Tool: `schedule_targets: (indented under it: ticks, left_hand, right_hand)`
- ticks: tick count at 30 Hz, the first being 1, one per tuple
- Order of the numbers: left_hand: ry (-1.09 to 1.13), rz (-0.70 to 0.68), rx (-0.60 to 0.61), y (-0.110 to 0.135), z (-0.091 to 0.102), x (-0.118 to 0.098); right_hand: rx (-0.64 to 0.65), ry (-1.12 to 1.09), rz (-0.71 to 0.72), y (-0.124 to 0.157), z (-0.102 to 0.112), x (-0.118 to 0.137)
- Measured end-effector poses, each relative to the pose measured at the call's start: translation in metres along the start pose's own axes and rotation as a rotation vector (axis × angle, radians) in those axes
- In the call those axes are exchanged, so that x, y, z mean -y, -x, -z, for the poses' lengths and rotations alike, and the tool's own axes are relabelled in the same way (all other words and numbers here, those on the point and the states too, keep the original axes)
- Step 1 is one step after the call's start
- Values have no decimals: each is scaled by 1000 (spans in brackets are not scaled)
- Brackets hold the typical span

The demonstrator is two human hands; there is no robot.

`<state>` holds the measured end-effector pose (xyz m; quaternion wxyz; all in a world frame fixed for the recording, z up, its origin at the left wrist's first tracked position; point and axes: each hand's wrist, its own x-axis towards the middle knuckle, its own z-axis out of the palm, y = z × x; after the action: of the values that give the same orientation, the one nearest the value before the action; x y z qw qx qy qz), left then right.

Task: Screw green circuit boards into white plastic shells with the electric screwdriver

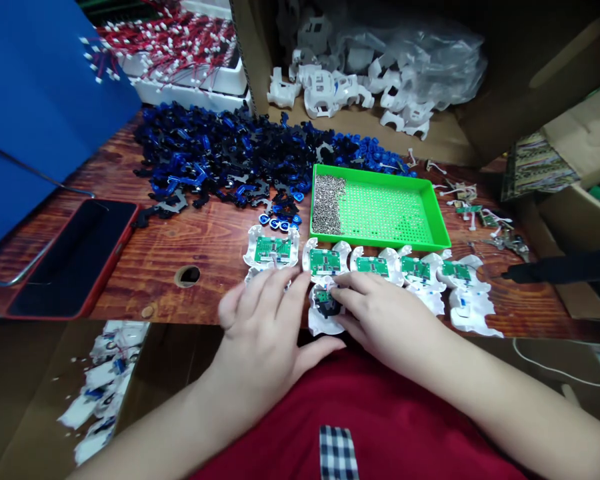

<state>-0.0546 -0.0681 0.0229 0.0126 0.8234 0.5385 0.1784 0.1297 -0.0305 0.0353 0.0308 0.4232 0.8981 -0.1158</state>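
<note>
Has a white moulded plastic shell (324, 325) with a small green-and-black insert (326, 304) at the near edge of a brown wooden tabletop (155, 280), apparently for easy working between both hands. Brackets it with the left hand (265, 323), with thumb wide of extended, parted fingers and without visible firm grip. Touches its right side with the bent, close-set fingertips of the right hand (385, 312); cannot tell whether pinching. Just beyond, has more white shells (473, 313) with rectangular green circuit boards (325, 261) in a row, probably for ready reach. Farther, has small silvery metal pieces (327, 205) inside a shallow green plastic tray (390, 203), before piled blue and black plastic parts (220, 153).
</note>
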Motion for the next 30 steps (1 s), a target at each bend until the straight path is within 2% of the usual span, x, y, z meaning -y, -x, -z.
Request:
schedule_targets:
  ticks: [2, 6, 8, 12, 18, 22, 25, 28, 30]
  left_hand:
    - [-41, 56, -11, 2, 5, -5]
    - [-142, 110, 154, -5, 1, -14]
    - [-152, 137, 184, -12, -5, -17]
    - [-127, 178, 183, -21, -9, -21]
    - [-84, 190, 133, -21, -8, -21]
    - [140, 209, 49, -18, -4, -18]
    - [346, 315, 25, -14, 3, -15]
    - [565, 461, 36, -10, 9, -11]
    - [678, 523, 10, -9, 11, -10]
  right_hand:
    - [-23, 6, 9, 1, -2, 0]
    - [-80, 15, 32, 2, -7, -2]
    - [-101, 17, 41, 2, -9, -3]
    - [-123, 17, 81, 2, -11, -6]
    - [-187, -6, 104, 8, -14, -10]
    - [-328, -131, 121, 16, -11, -9]
    - [-458, -228, 141, 22, -7, -5]
    - [-703, -348, 131, 28, -2, -1]
    - [-810, -492, 45, 30, -1, 2]
